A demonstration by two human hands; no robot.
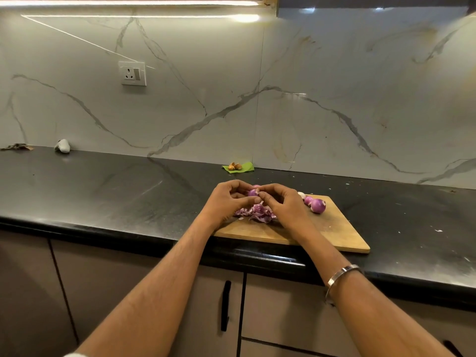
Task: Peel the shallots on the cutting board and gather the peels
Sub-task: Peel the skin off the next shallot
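Both hands meet over the far edge of the board: the left hand [226, 199] cradles a small round purple shallot [253, 193] in curled fingers, while the right hand [283, 202] pinches at its right side with thumb and fingertip, seemingly at a flap of skin. The shallot sits between the two, so neither hand is nearer it. Its long axis cannot be told. Just below lies a heap of papery purple peels [257, 213] on the tan wooden cutting board [334, 228], and more purple shallots [315, 204] wait to the right.
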